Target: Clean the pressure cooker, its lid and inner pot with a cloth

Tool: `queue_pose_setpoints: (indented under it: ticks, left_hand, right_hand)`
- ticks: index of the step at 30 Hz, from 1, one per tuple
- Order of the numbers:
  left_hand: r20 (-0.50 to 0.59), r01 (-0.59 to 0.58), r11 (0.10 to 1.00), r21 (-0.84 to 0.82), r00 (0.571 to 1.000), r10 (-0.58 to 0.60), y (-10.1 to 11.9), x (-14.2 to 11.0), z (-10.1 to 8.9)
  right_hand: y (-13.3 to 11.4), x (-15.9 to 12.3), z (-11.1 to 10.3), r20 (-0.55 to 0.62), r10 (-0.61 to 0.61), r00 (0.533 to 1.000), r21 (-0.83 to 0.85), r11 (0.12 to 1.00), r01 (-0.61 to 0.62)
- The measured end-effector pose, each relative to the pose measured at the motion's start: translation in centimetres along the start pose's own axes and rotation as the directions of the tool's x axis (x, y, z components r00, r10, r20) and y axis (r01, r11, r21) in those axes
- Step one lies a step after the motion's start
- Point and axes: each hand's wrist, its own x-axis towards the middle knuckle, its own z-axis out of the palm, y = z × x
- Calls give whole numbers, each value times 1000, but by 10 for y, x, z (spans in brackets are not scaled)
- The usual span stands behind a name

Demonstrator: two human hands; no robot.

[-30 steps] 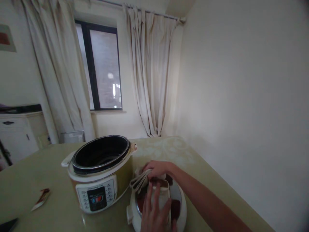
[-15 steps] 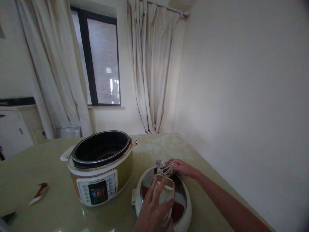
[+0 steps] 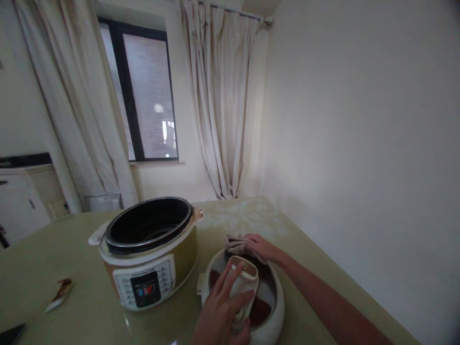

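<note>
A round white-rimmed cooker lid [image 3: 276, 314] with a metal-looking top and dark red patches lies on the table at lower centre. Across its middle runs a cream handle [image 3: 247, 283] with a brown end. My left hand [image 3: 224, 304] is closed round this handle, fingers laid over its top. At the lid's far rim my right hand [image 3: 261, 248] grips a crumpled beige cloth [image 3: 235, 243] and presses it on the edge. Part of the lid is hidden behind my left hand.
To the left stands an electric pressure cooker [image 3: 147, 268] without a lid, its black inner pot [image 3: 151, 225] showing. A small torn wrapper [image 3: 59, 294] and a dark flat object [image 3: 12, 334] lie on the green table [image 3: 88, 268]. A wall [image 3: 352, 143] borders the table's right side.
My right hand and the cloth have shifted slightly left and up along the lid's far rim. My left hand stays on the handle. The view has turned a little.
</note>
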Motion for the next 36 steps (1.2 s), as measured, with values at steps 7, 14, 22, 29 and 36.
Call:
queue_pose_setpoints:
  ticks: [7,14,22,29,36]
  left_hand:
    - [-78,16,998,54,997,-12,6,-2,1]
    - [-120,85,994,70,990,-76,7,-3,-1]
    - [-167,129,989,68,979,-117,1,3,-5]
    - [-182,267,964,-9,947,-264,-6,12,-4]
    - [-152,291,955,-57,943,-296,-4,11,-6]
  right_hand:
    - [40,-138,59,-433,26,901,-443,864,-238]
    - [37,-169,80,-283,33,959,-555,809,-192]
    - [1,-72,24,-248,170,954,-463,844,-271]
    - [-28,-134,96,-410,174,895,-511,770,-383]
    - [-19,-137,79,-318,119,941,-532,799,-281]
